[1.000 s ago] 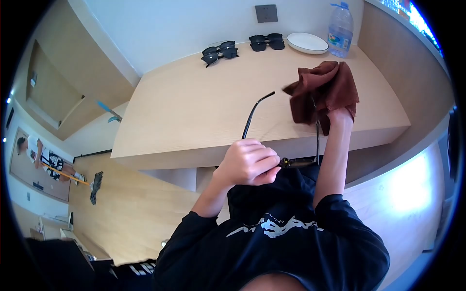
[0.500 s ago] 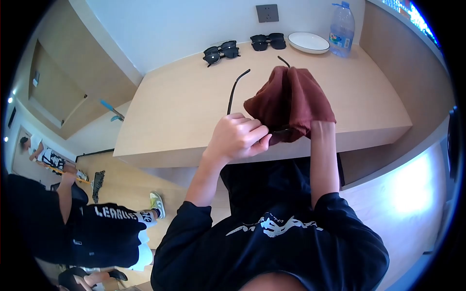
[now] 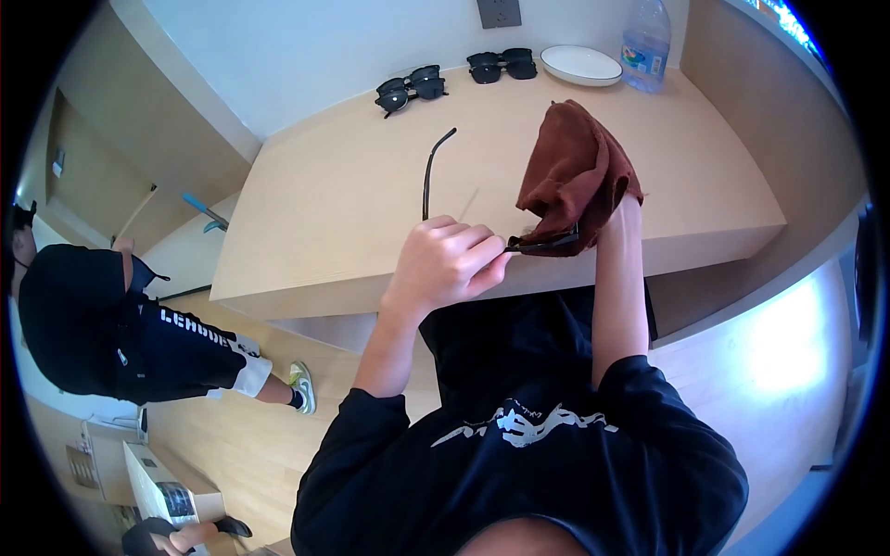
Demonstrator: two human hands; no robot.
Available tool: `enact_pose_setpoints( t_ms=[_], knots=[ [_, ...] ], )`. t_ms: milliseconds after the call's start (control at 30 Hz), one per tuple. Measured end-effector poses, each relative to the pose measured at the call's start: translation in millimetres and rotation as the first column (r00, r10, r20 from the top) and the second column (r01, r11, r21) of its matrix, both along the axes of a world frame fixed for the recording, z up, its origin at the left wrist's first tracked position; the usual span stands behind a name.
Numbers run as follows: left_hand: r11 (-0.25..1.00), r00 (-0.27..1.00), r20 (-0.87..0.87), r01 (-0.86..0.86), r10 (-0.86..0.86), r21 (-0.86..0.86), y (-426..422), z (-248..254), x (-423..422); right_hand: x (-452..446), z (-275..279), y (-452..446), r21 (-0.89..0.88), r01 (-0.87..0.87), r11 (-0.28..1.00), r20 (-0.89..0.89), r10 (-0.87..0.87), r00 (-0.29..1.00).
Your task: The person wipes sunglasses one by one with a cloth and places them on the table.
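Observation:
My left hand (image 3: 450, 261) is closed around one side of a pair of dark-framed glasses (image 3: 556, 243). One thin black temple arm (image 3: 427, 181) sticks up past my knuckles, and the tip of the other shows above the cloth. A reddish-brown cloth (image 3: 579, 157) covers my right hand, whose fingers are hidden beneath it. The cloth is wrapped over the right-hand lens and pressed against it, with the dark lower rim showing below. Both hands are above the front edge of the wooden desk (image 3: 324, 176).
Two groups of dark sunglasses, one at the left (image 3: 411, 90) and one nearer the middle (image 3: 502, 66), lie along the wall. A white plate (image 3: 581, 66) and a plastic bottle (image 3: 646, 46) stand at the back right. A person in black (image 3: 176, 343) is on the left.
The cloth has shifted right and turned on the glasses, baring more of the dark rim. My left hand keeps its grip. The person at the left has moved, and the view has tilted slightly.

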State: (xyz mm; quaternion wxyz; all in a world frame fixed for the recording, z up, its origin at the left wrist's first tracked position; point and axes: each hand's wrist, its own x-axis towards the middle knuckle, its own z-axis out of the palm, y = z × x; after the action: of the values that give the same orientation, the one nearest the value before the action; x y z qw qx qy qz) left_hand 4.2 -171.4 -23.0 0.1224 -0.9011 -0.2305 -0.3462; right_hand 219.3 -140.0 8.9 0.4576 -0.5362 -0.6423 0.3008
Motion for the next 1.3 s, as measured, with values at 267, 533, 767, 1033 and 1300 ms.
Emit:
enact_pose_setpoints(
  t_ms=[267,533,767,1033,1300],
  knots=[
    [0.998,0.989,-0.139,0.052,-0.047,0.034,-4,11,-2,-7,4,-2,-0.029,-0.254,0.967,-0.617,0.183,0.765],
    [0.993,0.988,-0.101,0.118,-0.115,0.02,-6,15,10,-13,-1,4,-0.091,-0.36,0.928,-0.726,0.186,0.662],
    [0.995,0.995,-0.018,0.094,-0.094,-0.032,-9,5,13,-2,0,-5,0.004,-0.028,1.0,-0.838,0.018,0.545],
    [0.997,0.993,0.101,0.065,-0.061,-0.033,-6,6,12,0,-6,-8,-0.027,-0.204,0.979,-0.961,0.031,0.274],
    [0.861,0.771,0.631,0.26,0.086,-0.436,18,-9,37,-26,-3,-28,0.098,-0.39,0.916,-0.515,0.381,0.768]
  ],
)
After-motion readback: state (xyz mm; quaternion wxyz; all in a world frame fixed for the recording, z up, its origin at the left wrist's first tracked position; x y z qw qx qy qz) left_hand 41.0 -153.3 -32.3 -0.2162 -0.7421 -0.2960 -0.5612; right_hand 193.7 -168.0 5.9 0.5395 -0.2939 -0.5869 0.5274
